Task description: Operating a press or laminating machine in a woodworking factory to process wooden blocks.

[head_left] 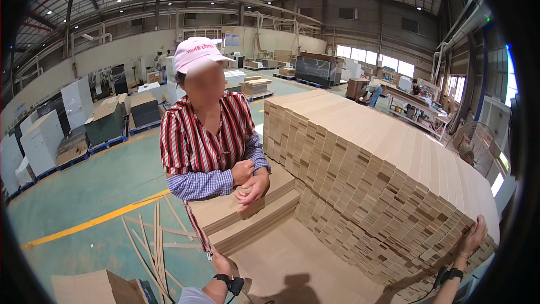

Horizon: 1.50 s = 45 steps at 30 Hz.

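the tall strip stack point(349, 155) stretches away from the right hand point(474, 235), whose unclenched fingers lie against its near end, perhaps for balance. stepped boards point(256, 222) sit ahead of the left hand point(223, 263); a co-worker point(209, 135) leans there, seemingly for rest. the hands are wide apart; i can't tell the left's grip.

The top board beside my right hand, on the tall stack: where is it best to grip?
Probably grip the top board by its exposed end, from your side, where your right hand rests on the tall stack's edge. It lies flat, closely packed beside its neighbour, so its long side seems harder to get fingers around.
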### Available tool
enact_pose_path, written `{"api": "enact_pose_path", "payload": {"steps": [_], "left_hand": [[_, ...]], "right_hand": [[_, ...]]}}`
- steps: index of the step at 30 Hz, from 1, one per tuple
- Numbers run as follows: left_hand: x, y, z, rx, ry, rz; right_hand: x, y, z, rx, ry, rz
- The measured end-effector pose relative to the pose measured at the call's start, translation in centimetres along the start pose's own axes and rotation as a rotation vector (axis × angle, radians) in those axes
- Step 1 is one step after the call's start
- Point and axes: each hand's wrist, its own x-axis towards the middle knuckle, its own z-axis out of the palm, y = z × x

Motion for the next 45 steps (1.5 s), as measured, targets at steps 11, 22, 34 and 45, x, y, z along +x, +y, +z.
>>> {"api": "enact_pose_path", "payload": {"steps": [11, 22, 34, 45], "left_hand": [[-0.4, 0.4, -0.1, 0.012, 0.009, -0.072], [-0.6, 0.8, -0.1, -0.022, -0.042, -0.058], [-3.0, 3.5, -0.3, 0.142, 0.009, -0.063], [-1.8, 2.2, -0.2, 0.117, 0.012, -0.014]], "right_hand": [[-0.5, 1.3, 0.5, -0.015, -0.014, -0.001], [0.0, 0.1, 0.0, -0.006, -0.011, 0.005], [-0.2, 0.2, 0.0, 0.028, -0.014, 0.032], [-0.4, 0.9, 0.5, -0.014, -0.010, -0.010]]}}
